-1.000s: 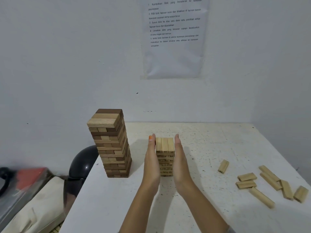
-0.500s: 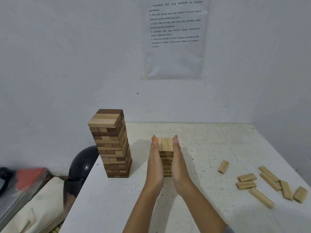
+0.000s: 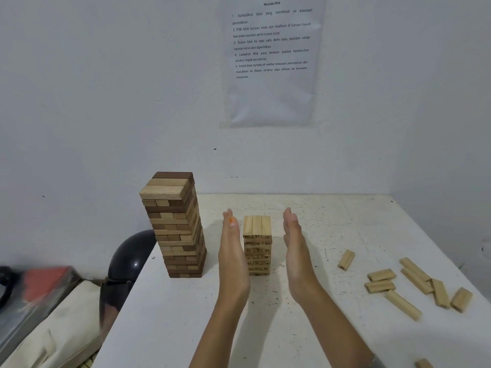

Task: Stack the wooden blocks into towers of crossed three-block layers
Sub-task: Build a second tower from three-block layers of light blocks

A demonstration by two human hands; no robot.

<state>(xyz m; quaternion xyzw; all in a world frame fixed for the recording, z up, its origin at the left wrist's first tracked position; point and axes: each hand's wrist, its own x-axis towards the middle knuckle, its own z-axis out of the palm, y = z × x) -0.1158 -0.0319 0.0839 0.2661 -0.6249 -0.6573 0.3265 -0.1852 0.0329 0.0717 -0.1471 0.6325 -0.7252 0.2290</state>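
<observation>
A short tower of pale numbered blocks (image 3: 257,244) stands mid-table, its top layer of three blocks running away from me. My left hand (image 3: 232,251) is flat and upright just left of it, fingers straight, a small gap between palm and tower. To the tower's right, my right hand (image 3: 296,248) is held the same way, also apart from it. Neither hand holds anything. A taller tower of mixed dark and light blocks (image 3: 175,224) stands at the table's left edge. Several loose pale blocks (image 3: 414,285) lie scattered at the right.
The white speckled table (image 3: 332,224) sits in a corner with walls behind and to the right. A printed sheet (image 3: 271,59) hangs on the back wall. A black helmet (image 3: 131,256) and a cloth bag (image 3: 53,335) lie off the table's left edge.
Both hands were pressed flat against the sides of the short tower; they have now spread outward and no longer touch it. The tower stays standing.
</observation>
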